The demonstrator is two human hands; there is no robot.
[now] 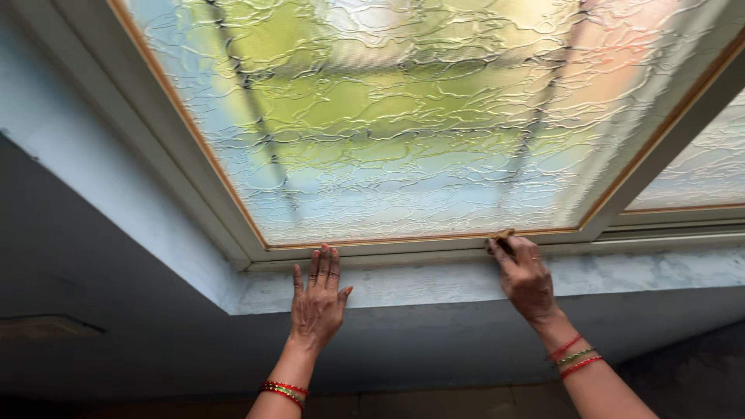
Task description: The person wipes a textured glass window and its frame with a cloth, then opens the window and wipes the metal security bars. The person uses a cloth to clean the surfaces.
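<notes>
Overhead, right hand (526,275) pinching small brown block (502,233) against window frame (403,247), which is running left-right. Left hand (317,299) pressing flat, fingers spread, on sill (434,281), empty, farther left.

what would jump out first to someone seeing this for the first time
The big textured glass pane fills the top of the view, glowing green, blue and orange. Below it, the left hand lies flat on the pale sill, while the right hand presses a small brown piece against the window frame.
</notes>
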